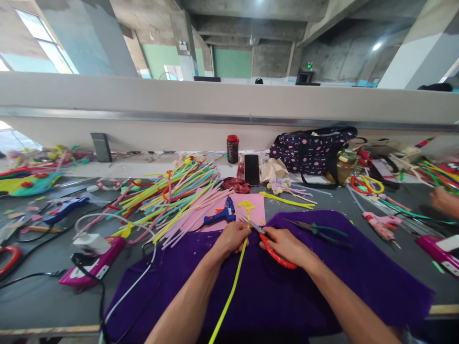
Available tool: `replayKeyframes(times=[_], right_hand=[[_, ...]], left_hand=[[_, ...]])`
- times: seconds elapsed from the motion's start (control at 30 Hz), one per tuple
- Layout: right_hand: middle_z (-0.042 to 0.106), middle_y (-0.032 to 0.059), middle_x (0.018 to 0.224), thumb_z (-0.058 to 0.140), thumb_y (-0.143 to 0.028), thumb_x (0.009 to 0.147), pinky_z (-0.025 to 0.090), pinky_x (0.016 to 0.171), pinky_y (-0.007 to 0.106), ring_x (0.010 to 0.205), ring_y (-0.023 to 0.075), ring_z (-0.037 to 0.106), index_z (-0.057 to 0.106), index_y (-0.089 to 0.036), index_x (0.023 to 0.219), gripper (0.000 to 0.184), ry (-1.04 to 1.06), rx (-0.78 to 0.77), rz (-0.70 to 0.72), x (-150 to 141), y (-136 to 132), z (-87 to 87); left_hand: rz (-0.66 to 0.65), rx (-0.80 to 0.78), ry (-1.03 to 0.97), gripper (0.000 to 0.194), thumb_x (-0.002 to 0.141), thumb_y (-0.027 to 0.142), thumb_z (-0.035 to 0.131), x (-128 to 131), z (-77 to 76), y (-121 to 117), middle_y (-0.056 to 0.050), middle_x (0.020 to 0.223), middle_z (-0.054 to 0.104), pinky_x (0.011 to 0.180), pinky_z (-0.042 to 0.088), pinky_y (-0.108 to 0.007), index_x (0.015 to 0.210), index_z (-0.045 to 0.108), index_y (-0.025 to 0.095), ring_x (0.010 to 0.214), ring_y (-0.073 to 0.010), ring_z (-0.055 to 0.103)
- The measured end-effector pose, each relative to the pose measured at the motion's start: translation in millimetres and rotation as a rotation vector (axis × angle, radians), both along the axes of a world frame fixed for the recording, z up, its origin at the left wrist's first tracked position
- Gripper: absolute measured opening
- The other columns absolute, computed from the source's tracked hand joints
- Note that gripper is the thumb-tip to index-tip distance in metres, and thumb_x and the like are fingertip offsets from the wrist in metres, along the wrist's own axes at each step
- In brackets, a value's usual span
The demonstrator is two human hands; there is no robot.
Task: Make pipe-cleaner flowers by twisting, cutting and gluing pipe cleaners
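Observation:
My left hand (234,236) pinches a yellow pipe cleaner (229,298) near its upper end, and the rest trails down over the purple cloth (287,315). Red-handled scissors (278,255) are gripped in my right hand (285,246). Their blades reach left to the tip of the pipe cleaner, close by my left fingers; whether the blades touch it I cannot tell. Just beyond, small cut yellow pieces (246,206) lie in a pile on a pink sheet (258,202). A blue glue gun (223,214) rests on that sheet, left of the pile.
Many coloured pipe cleaners (172,188) spread to the left. Pliers (321,230) lie on the cloth at right. Behind stand a phone (251,169), a bottle (233,150) and a patterned bag (308,153). A corded power strip (95,265) sits left. Another person's hand (444,200) shows far right.

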State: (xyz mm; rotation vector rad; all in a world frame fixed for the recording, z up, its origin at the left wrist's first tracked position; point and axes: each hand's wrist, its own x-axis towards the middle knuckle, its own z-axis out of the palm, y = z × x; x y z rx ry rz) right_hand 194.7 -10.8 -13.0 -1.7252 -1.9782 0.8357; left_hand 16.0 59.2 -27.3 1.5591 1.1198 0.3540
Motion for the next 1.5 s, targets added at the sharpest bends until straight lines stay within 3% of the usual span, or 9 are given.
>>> replayKeyframes(times=[0.13,0.27,0.43,0.57,0.87,1.03,1.23,1.5], right_hand=[[0.061,0.0017,0.079,0.048,-0.045,0.078,0.039,0.059,0.022,0.065,0.0134,0.055,0.057,-0.019,0.100,0.035,0.178,0.041,-0.071,11,-4,8.3],[0.053,-0.0016,0.072,0.048,-0.050,0.078,0.035,0.045,0.019,0.048,0.0077,0.043,0.048,-0.019,0.112,0.046,0.276,-0.083,-0.062,17,-11,17.0],[0.053,-0.0019,0.073,0.056,-0.048,0.073,0.036,0.053,0.020,0.059,0.0103,0.046,0.050,-0.021,0.111,0.047,0.167,-0.045,0.012,10,-15,21.0],[0.056,-0.0014,0.076,0.057,-0.049,0.071,0.036,0.059,0.022,0.063,0.0118,0.047,0.050,-0.022,0.112,0.050,0.136,-0.044,0.022,2,-15,20.6],[0.054,-0.0022,0.072,0.055,-0.049,0.073,0.033,0.055,0.020,0.058,0.0099,0.043,0.052,-0.020,0.108,0.046,0.158,-0.053,0.000,-2,-16,19.9],[0.058,-0.0004,0.077,0.055,-0.047,0.073,0.034,0.056,0.021,0.063,0.0116,0.047,0.053,-0.020,0.108,0.044,0.176,-0.049,-0.011,-3,-16,19.5],[0.061,0.0004,0.076,0.051,-0.044,0.077,0.035,0.058,0.021,0.062,0.0121,0.050,0.056,-0.019,0.099,0.034,0.182,-0.069,0.005,-2,-13,18.5],[0.065,0.0044,0.083,0.050,-0.042,0.078,0.036,0.061,0.023,0.071,0.0169,0.057,0.061,-0.020,0.095,0.030,0.021,-0.038,0.022,4,-4,8.4]], left_hand=[[0.120,-0.009,-0.108,0.023,0.073,0.037,0.049,-6,4.3,6,0.006,0.044,0.049,0.030,0.020,-0.016,0.066,0.048,0.016,0.027,-0.0034,0.033],[0.186,-0.034,-0.257,0.027,0.071,0.042,0.054,-7,7.8,10,0.006,0.050,0.051,0.029,0.021,-0.015,0.074,0.050,0.015,0.028,-0.0021,0.033],[0.183,-0.051,-0.342,0.029,0.071,0.042,0.054,-4,8.1,9,0.005,0.053,0.052,0.029,0.021,-0.014,0.078,0.051,0.014,0.030,-0.0015,0.034],[0.154,-0.074,-0.339,0.027,0.071,0.040,0.054,-2,6.6,6,0.005,0.053,0.052,0.029,0.022,-0.014,0.079,0.050,0.014,0.029,-0.0013,0.034],[0.105,-0.072,-0.357,0.025,0.071,0.040,0.053,0,6.3,3,0.005,0.053,0.052,0.028,0.020,-0.015,0.073,0.047,0.015,0.028,-0.0012,0.033],[0.078,-0.062,-0.340,0.026,0.073,0.041,0.051,-1,5.9,3,0.006,0.052,0.051,0.029,0.021,-0.015,0.073,0.047,0.015,0.029,-0.0011,0.033],[0.099,-0.086,-0.276,0.026,0.071,0.041,0.052,0,8.6,0,0.006,0.051,0.052,0.029,0.021,-0.015,0.074,0.048,0.015,0.028,-0.0012,0.032],[0.019,-0.105,-0.099,0.019,0.073,0.032,0.047,3,1.2,-5,0.005,0.045,0.052,0.029,0.022,-0.016,0.068,0.051,0.015,0.026,-0.0035,0.034]])
